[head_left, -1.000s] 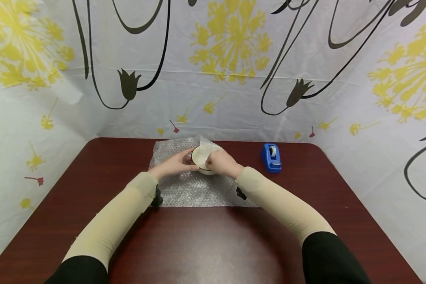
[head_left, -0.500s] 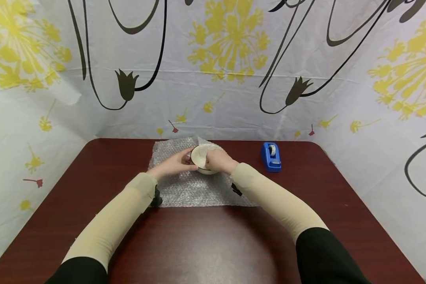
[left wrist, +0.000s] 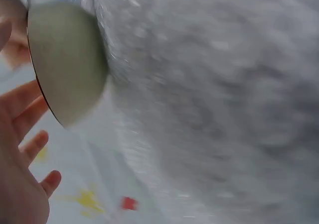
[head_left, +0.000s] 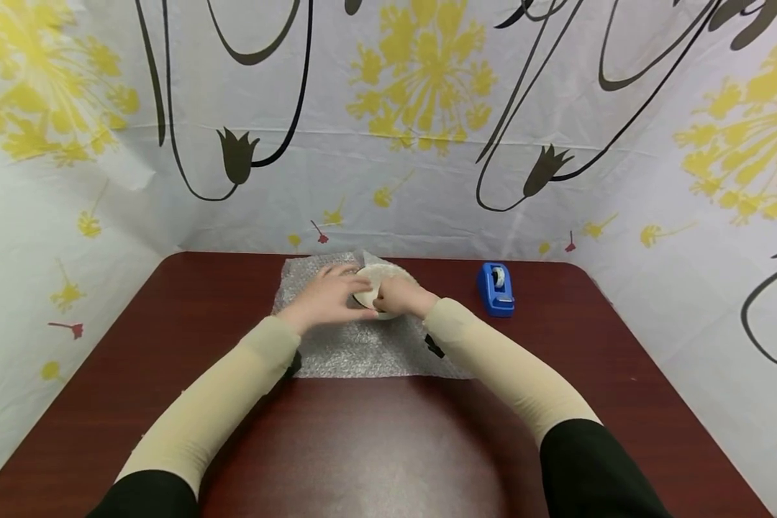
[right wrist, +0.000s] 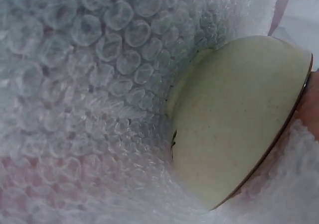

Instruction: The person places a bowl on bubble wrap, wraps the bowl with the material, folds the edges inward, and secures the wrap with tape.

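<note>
Two hands, left hand (head_left: 326, 295) and right hand (head_left: 401, 296), hold an unmarked bowl (right wrist: 239, 124).

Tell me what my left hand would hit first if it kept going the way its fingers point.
Probably the bowl: the left hand reaches toward its rim, though contact is unclear.

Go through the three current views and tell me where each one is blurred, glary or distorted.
Head view: sharp, wide-angle bend at the edges, a soft sheen on the table in front. Left wrist view: heavy motion blur smears the bubble wrap; the bowl and left hand are soft. Right wrist view: bubbles of the wrap crisp at top, milky and out of focus at the bottom, with the bowl's speckled side clear.
</note>
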Motion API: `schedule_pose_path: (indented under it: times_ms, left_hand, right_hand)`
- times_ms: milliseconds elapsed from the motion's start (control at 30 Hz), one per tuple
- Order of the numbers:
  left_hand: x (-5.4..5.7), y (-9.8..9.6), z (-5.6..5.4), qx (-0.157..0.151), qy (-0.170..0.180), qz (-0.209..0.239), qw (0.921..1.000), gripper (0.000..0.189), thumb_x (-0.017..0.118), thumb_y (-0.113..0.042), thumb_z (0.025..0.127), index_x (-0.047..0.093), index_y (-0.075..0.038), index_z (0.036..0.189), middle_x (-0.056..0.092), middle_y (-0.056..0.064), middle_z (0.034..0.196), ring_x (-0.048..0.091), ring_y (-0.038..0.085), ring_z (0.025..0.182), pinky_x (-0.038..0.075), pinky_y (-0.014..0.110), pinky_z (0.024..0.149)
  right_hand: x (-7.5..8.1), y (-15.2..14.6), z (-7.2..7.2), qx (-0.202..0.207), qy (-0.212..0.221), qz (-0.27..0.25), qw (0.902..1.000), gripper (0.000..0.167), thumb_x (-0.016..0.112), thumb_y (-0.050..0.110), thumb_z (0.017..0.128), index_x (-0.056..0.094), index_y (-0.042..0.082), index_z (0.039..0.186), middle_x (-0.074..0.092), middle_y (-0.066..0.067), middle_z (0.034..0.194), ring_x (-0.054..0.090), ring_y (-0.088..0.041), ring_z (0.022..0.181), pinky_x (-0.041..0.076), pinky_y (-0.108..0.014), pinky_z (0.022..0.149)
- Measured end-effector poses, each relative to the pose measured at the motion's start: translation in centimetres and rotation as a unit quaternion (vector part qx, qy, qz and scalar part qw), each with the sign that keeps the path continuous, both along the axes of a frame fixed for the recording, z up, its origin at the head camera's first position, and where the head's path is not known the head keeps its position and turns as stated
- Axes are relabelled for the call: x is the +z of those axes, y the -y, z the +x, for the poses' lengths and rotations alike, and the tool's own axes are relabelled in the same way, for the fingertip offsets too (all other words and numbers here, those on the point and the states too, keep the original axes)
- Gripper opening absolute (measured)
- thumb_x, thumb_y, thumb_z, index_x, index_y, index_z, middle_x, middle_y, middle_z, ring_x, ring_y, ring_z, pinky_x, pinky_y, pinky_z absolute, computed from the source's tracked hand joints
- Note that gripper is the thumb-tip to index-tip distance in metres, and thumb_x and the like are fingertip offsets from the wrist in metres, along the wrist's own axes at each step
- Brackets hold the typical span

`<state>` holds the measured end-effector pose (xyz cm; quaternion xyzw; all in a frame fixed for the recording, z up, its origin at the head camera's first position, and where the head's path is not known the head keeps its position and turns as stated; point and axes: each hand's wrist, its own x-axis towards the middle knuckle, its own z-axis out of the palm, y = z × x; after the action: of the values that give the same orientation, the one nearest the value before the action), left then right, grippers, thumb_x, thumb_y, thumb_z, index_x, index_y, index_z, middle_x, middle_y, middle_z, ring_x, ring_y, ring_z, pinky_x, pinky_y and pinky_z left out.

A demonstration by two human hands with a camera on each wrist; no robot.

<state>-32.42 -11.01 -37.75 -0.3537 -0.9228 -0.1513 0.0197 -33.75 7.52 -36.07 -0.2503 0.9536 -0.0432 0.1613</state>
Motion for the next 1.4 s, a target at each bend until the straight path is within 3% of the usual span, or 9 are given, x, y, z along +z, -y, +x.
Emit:
schedule_pose_path:
  times_ms: [100, 200, 300, 533, 733, 867, 1033, 1200, 1400]
  left_hand:
    - [0.2, -1.8, 0.2, -0.021, -0.023, -0.086, 0.9958, 0.069, 0.048, -0.078, 0.081, 0.072, -0.024, 0.118, 0.062, -0.008, 0.128, 0.02, 0.022, 0.145, 0.007, 0.055, 0.114]
    - [0.0, -3.0, 0.2, -0.017, -0.006, -0.134, 0.9908, 0.068, 0.046, -0.083, 0.078, 0.075, -0.027, 0.105, 0.067, -0.009, 0.116, 0.02, 0.021, 0.145, 0.003, 0.055, 0.114]
    - [-0.2, -3.7, 0.0, 0.0, 0.005, -0.15, 0.9887, 0.065, 0.049, -0.083, 0.076, 0.076, -0.029, 0.101, 0.069, -0.011, 0.109, 0.024, 0.019, 0.143, 0.003, 0.055, 0.114]
    - [0.1, -4.1, -0.5, 0.012, 0.019, -0.154, 0.9879, 0.057, 0.058, -0.078, 0.074, 0.076, -0.032, 0.102, 0.069, -0.015, 0.11, 0.027, 0.02, 0.141, 0.001, 0.058, 0.113]
    - [0.4, -4.2, -0.8, 0.015, 0.01, -0.155, 0.9878, 0.048, 0.063, -0.076, 0.072, 0.074, -0.032, 0.088, 0.069, -0.016, 0.096, 0.031, 0.019, 0.139, 0.003, 0.058, 0.113]
    - [0.4, -4.1, -0.6, 0.016, 0.013, -0.141, 0.9898, 0.043, 0.069, -0.071, 0.071, 0.072, -0.03, 0.084, 0.068, -0.017, 0.094, 0.031, 0.02, 0.139, 0.0, 0.056, 0.113]
    - [0.4, -3.7, -0.5, 0.014, 0.018, -0.138, 0.9902, 0.041, 0.072, -0.069, 0.07, 0.072, -0.029, 0.082, 0.069, -0.016, 0.093, 0.03, 0.022, 0.14, -0.001, 0.057, 0.113]
    - [0.4, -3.5, -0.5, 0.012, 0.014, -0.133, 0.991, 0.039, 0.073, -0.067, 0.07, 0.069, -0.029, 0.076, 0.069, -0.015, 0.09, 0.029, 0.024, 0.14, -0.001, 0.058, 0.112]
    - [0.1, -3.6, -0.4, 0.015, 0.016, -0.148, 0.9887, 0.041, 0.074, -0.068, 0.068, 0.072, -0.029, 0.082, 0.069, -0.014, 0.095, 0.028, 0.023, 0.141, -0.002, 0.056, 0.113]
  right_hand:
    - [-0.2, -0.3, 0.2, -0.015, -0.014, 0.019, 0.9996, 0.036, 0.05, 0.028, 0.102, 0.066, 0.014, 0.073, 0.058, 0.0, 0.067, 0.053, -0.015, 0.066, 0.045, -0.043, 0.085]
    - [-0.4, -0.4, 0.3, -0.014, -0.03, 0.045, 0.9985, 0.033, 0.05, 0.037, 0.101, 0.074, 0.016, 0.1, 0.068, -0.003, 0.101, 0.058, -0.025, 0.103, 0.028, -0.059, 0.105]
    - [-0.5, -0.6, 0.4, -0.014, -0.02, 0.034, 0.9991, 0.033, 0.049, 0.038, 0.101, 0.073, 0.017, 0.111, 0.066, -0.002, 0.115, 0.053, -0.026, 0.112, 0.027, -0.053, 0.1]
    - [2.0, -2.5, 1.3, -0.018, -0.047, -0.032, 0.9982, 0.036, 0.045, 0.024, 0.101, 0.06, 0.021, 0.134, 0.069, -0.002, 0.099, 0.045, -0.015, 0.071, 0.02, -0.038, 0.071]
    - [6.2, -7.1, 2.4, -0.021, -0.086, -0.069, 0.9937, 0.04, 0.048, 0.015, 0.099, 0.058, 0.019, 0.137, 0.064, -0.003, 0.121, 0.054, -0.025, 0.107, 0.026, -0.047, 0.079]
    - [6.0, -11.2, 3.4, 0.044, -0.137, -0.058, 0.9878, 0.058, 0.065, 0.01, 0.09, 0.047, 0.016, 0.145, 0.052, -0.01, 0.138, 0.05, -0.03, 0.122, 0.035, -0.055, 0.089]
    - [2.0, -15.2, 4.4, 0.204, -0.259, -0.004, 0.9439, 0.094, 0.084, 0.013, 0.073, 0.034, 0.015, 0.152, 0.029, -0.012, 0.155, 0.046, -0.03, 0.128, 0.043, -0.052, 0.086]
    - [-1.6, -16.2, 4.8, 0.29, -0.341, -0.03, 0.8936, 0.079, 0.079, 0.013, 0.077, 0.042, 0.015, 0.148, 0.034, -0.011, 0.154, 0.047, -0.025, 0.128, 0.042, -0.045, 0.087]
    - [-3.2, -15.4, 5.4, 0.308, -0.347, -0.075, 0.8827, 0.056, 0.075, 0.016, 0.08, 0.059, 0.012, 0.134, 0.046, -0.013, 0.145, 0.047, -0.027, 0.127, 0.044, -0.045, 0.093]
